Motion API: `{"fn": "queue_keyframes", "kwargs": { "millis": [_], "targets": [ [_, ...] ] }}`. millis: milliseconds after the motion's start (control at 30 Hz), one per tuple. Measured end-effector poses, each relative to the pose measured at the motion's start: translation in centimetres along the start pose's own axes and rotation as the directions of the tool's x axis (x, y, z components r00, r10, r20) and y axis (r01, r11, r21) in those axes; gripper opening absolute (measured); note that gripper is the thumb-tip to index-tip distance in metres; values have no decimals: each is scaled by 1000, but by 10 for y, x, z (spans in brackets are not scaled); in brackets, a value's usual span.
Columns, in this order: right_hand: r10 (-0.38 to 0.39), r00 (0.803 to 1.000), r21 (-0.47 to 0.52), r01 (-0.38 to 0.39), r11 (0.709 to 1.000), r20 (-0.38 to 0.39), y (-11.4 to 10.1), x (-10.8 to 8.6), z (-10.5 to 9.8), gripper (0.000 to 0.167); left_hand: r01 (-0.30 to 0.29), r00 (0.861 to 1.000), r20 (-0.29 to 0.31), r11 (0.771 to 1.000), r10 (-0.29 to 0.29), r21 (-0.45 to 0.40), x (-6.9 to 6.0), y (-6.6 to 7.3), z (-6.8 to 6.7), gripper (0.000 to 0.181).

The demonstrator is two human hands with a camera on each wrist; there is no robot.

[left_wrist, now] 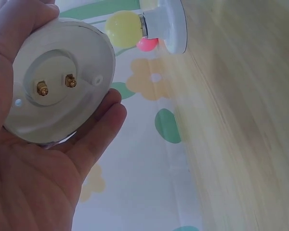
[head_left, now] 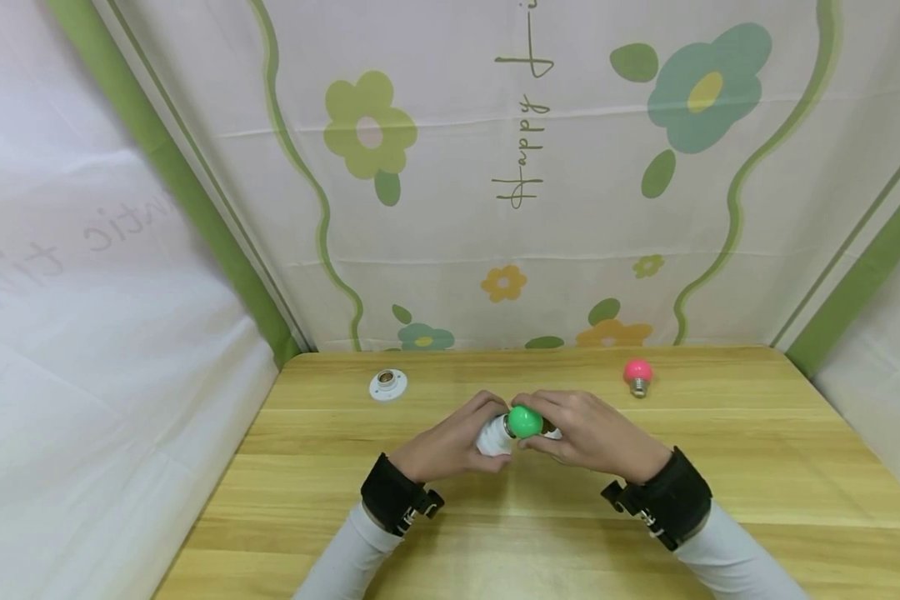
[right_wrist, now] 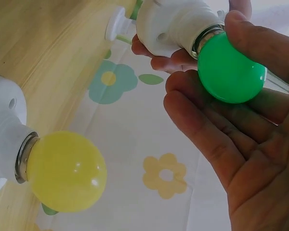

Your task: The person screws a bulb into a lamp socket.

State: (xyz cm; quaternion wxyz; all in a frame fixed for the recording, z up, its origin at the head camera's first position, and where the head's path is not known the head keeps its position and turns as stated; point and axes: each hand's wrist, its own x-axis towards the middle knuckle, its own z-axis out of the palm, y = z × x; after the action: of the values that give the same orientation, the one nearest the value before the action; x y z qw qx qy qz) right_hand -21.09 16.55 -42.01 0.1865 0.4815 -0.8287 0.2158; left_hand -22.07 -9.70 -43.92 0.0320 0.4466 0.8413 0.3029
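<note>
Head: grn bulb in skt

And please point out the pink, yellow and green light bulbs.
Pink light bulb (head_left: 637, 374), head view, on its globe.
Yellow light bulb (right_wrist: 66, 171), right wrist view, on its globe.
Green light bulb (right_wrist: 232, 68), right wrist view, on its globe.

We read the word "Happy" in green script, turned sideways, on the back curtain; above it another word begins, cut off by the top edge, which we cannot make out. On the left curtain we see faint, reversed letters, apparently "ntic tim", running to the view's left edge
</note>
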Motion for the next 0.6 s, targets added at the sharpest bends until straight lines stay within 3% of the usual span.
{"fn": "queue_keyframes", "kwargs": {
  "millis": [300, 600],
  "targets": [
    [23, 1000, -65, -23, 998, -4, 1, 0, 0, 54, 14, 1000, 3, 999, -14, 29, -1, -1, 2, 59],
    [-47, 998, -52, 45, 998, -30, 3, 2, 0, 58, 58, 998, -3, 998, -58, -22, -3, -1, 2, 69]
  ]
}}
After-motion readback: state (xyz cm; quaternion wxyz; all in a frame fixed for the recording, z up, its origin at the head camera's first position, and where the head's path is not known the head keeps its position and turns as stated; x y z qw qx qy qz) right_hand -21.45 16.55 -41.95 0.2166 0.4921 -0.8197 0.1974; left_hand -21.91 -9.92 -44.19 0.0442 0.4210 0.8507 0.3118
